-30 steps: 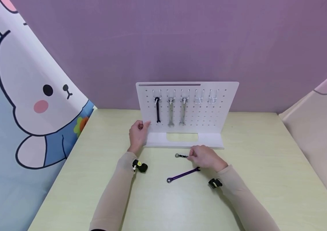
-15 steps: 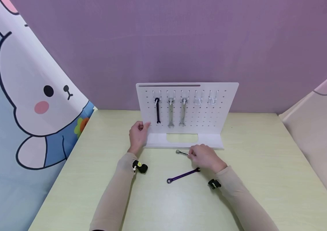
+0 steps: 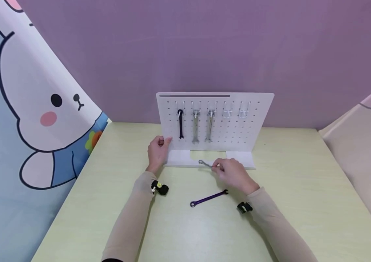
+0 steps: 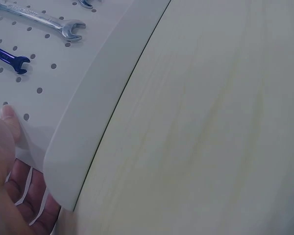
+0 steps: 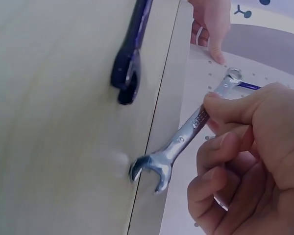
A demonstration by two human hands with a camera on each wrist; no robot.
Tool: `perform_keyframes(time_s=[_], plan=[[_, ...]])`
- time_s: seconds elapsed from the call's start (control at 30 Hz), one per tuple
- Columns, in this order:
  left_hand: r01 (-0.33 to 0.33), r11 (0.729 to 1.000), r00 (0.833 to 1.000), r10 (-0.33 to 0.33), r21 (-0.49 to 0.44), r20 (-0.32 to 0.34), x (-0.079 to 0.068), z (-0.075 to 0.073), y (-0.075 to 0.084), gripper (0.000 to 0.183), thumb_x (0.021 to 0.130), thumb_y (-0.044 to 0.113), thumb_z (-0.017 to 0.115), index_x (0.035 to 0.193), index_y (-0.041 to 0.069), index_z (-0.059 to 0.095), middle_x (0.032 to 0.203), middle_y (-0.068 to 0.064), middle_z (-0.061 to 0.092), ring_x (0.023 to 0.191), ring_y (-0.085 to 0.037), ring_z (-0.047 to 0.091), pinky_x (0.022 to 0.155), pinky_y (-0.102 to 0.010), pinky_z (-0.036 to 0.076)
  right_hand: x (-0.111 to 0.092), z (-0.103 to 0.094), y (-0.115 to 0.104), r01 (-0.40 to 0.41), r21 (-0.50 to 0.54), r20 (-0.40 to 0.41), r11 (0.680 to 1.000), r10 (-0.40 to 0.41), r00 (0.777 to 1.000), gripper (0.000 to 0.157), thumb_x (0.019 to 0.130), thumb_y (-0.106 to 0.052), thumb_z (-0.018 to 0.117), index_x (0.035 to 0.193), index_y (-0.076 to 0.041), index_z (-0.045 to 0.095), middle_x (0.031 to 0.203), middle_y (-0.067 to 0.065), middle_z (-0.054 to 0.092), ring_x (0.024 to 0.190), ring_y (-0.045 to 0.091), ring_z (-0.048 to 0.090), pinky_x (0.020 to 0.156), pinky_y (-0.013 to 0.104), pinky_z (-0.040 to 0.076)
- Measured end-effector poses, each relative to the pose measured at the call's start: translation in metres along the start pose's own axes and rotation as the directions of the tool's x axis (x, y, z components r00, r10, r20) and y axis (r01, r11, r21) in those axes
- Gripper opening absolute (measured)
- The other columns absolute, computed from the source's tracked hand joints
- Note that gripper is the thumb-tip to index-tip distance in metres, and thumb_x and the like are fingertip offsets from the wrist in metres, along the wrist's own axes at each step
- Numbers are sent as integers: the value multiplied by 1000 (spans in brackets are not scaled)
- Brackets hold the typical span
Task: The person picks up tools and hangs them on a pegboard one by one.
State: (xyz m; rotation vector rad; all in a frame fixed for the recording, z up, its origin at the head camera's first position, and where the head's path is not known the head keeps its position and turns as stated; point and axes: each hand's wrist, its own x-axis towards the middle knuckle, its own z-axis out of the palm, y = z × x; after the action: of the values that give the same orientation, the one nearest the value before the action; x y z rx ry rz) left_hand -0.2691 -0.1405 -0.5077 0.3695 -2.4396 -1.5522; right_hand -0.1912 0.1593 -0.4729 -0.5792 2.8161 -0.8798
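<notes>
My left hand (image 3: 157,153) holds the lower left edge of a white pegboard stand (image 3: 234,133). In the left wrist view the thumb (image 4: 11,122) lies on its front face and the other fingers go behind the edge. My right hand (image 3: 232,174) pinches a small silver combination wrench (image 5: 186,134) by its shank between thumb and index finger. The wrench hangs over the stand's front base, ring end to the left and open jaw toward me. A purple combination wrench (image 3: 208,198) lies on the table in front of the stand.
From the board's left hooks hang a dark wrench (image 3: 180,125) and two silver wrenches, one (image 3: 195,129) beside the other (image 3: 209,127). Two wire hooks on the right, one (image 3: 227,111) and another (image 3: 243,111), bear nothing. A purple backdrop (image 3: 218,47) rises behind the table.
My right hand has lifted the silver wrench from the table and moved it forward over the stand's base. The left hand stays at the board's edge, and the purple wrench lies still.
</notes>
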Motion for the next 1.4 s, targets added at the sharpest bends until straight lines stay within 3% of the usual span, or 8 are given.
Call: perform_keyframes(time_s=[0.43,0.77,1.03,1.2,1.4], plan=[[-5,1000,1000,5,-8,-1,1,0,-3,42,101,47,72,107,5,70,106,-15,75,91,-28,65,86,-41,50,5,-5,1,80,144,-167,986,-55,984,12,103,-18,70,105,-9,78,57,-7,48,49,7,39,50,24,34],[4,1000,1000,-4,-5,-2,2,1,-5,42,101,48,71,107,6,70,105,-14,74,92,-27,64,86,-40,50,7,-7,2,94,173,-203,980,-58,978,12,103,-17,70,104,-7,78,58,-6,47,48,4,37,52,24,34],[1,1000,1000,-1,-2,0,2,1,-2,42,101,48,71,107,6,70,104,-12,74,89,-26,63,83,-37,48,9,-10,3,35,275,-272,961,42,961,16,102,-16,72,109,-3,79,59,-4,49,49,8,39,50,25,33],[8,1000,1000,-8,-2,-2,3,1,-2,42,101,49,72,106,7,70,103,-12,74,89,-25,63,82,-37,48,11,-12,4,10,299,-298,954,84,951,19,103,-19,72,111,-3,79,70,7,65,59,12,51,54,25,41],[9,1000,1000,-9,1,1,3,2,-3,42,101,49,71,107,7,70,104,-12,74,89,-25,62,82,-37,48,11,-12,3,-3,313,-336,950,113,935,22,103,-21,71,111,-2,78,100,16,78,84,24,69,69,27,52]])
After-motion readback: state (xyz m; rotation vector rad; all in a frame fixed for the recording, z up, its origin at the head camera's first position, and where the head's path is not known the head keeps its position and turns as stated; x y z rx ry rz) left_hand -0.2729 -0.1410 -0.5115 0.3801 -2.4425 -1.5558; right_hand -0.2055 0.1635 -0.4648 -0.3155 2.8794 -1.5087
